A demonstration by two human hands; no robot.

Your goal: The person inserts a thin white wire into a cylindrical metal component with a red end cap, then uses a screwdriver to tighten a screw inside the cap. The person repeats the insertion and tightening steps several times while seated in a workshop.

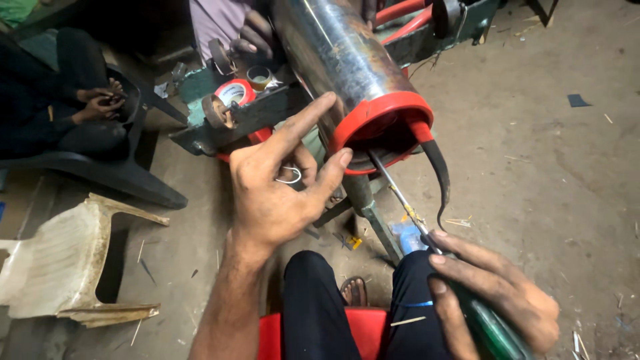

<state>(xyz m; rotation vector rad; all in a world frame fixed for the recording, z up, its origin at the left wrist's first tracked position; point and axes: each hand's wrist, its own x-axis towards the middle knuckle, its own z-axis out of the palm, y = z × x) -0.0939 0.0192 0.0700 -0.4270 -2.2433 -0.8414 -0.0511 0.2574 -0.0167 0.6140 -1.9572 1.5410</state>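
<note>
Our left hand (277, 187), fingers spread, steadies the steel cylinder (340, 60) at its red cap (383, 117); our right hand (497, 297) grips a screwdriver (407, 207), tip seemingly inside the cap.

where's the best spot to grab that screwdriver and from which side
Probably by the green handle, coming from the lower right, where the right hand grips it. The thin metal shaft slants up-left into the red end cap of the steel cylinder, so only the thick handle end is free.
</note>
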